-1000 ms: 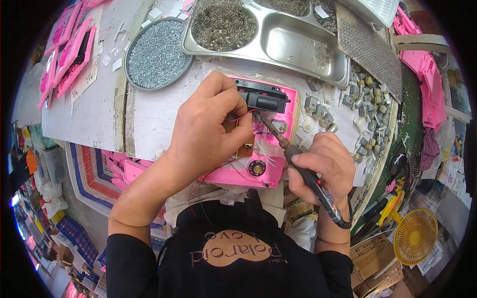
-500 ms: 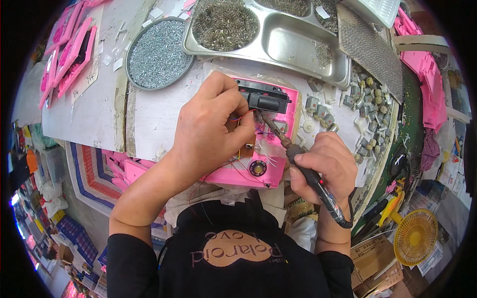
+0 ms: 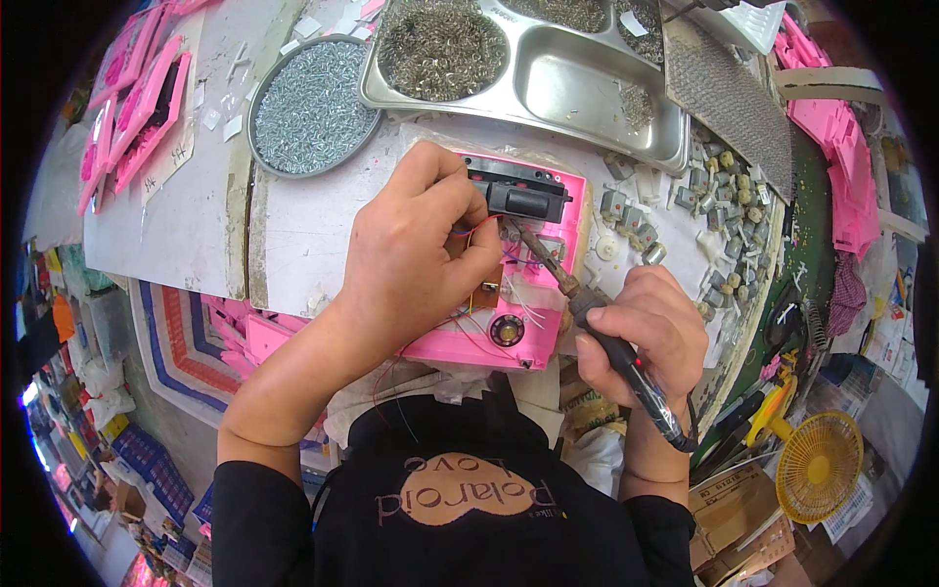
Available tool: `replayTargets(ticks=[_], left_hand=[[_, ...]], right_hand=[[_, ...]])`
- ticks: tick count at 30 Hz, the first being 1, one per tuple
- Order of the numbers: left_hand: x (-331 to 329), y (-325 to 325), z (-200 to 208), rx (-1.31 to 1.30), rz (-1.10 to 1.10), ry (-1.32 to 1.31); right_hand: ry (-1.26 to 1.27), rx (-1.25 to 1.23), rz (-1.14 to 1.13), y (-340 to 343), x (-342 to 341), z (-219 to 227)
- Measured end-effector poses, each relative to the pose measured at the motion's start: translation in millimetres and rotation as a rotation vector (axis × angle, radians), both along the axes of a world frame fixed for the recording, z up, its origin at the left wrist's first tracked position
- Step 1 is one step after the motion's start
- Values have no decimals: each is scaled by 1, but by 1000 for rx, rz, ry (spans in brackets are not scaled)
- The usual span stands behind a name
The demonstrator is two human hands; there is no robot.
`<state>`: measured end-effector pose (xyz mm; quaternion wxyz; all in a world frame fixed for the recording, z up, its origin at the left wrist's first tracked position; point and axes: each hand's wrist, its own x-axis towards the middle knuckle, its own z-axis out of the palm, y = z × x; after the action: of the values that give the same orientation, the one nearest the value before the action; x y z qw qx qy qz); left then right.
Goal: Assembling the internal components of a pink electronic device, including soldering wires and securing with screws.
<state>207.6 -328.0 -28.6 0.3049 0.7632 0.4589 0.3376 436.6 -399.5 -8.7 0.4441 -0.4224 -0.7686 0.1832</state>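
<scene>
A pink plastic housing (image 3: 460,344) lies in front of me, with a black module (image 3: 526,203), thin coloured wires and a round speaker-like part (image 3: 508,331) in it. My left hand (image 3: 416,235) is over its left side, fingers pinched together at a thin red wire (image 3: 483,224) near the black module. My right hand (image 3: 646,333) is closed round the black handle of a soldering iron (image 3: 616,347). The iron's tip reaches the housing just below the black module, close to my left fingertips. Part of a brown circuit board (image 3: 486,293) shows beneath my left hand.
Ahead stand a round tray of small screws (image 3: 315,108) and a steel compartment tray (image 3: 587,88) with small metal pieces. Several small motor-like parts (image 3: 724,225) lie at the right. Pink shells (image 3: 147,108) are at the far left; a yellow fan (image 3: 819,468) is at lower right.
My right hand and the soldering iron have shifted very slightly right and down. The left hand and the pink housing stay nearly where they were.
</scene>
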Motion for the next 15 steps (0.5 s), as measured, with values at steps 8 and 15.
replayTargets(ticks=[8, 15], left_hand=[[-1, -1, 3, -41, 5, 22], [-33, -7, 5, 195, -76, 51]], right_hand=[[-23, 2, 28, -2, 5, 2], [13, -16, -27, -8, 8, 7]])
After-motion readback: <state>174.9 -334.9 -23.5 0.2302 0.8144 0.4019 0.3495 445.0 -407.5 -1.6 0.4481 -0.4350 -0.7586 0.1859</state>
